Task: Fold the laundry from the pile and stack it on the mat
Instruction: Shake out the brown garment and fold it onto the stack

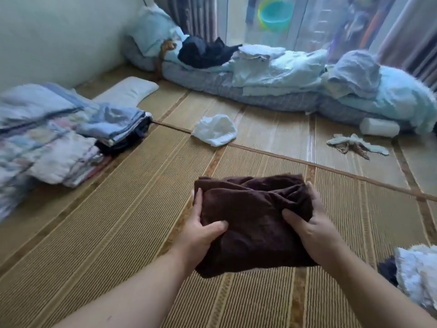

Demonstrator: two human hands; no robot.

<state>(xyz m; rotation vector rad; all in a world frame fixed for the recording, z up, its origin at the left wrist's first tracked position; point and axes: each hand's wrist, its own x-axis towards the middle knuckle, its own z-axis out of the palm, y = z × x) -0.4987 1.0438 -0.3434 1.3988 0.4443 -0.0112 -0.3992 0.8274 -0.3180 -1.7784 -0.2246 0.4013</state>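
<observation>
Left hand [203, 230] and right hand [314, 230]: each grip is closed on one end of the folded brown towel [255, 209], thumbs on top to prevent unfolding. Towel location: over the mat [118, 233], right of the folded stack [71, 143], probably lifted.

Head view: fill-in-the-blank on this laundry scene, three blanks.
The left hand and right hand grip a towel whose colour is ____.
The stack of folded laundry lies on the person's ____ side.
A crumpled white cloth lies on the woven ____.
Answers: brown; left; mat.
</observation>
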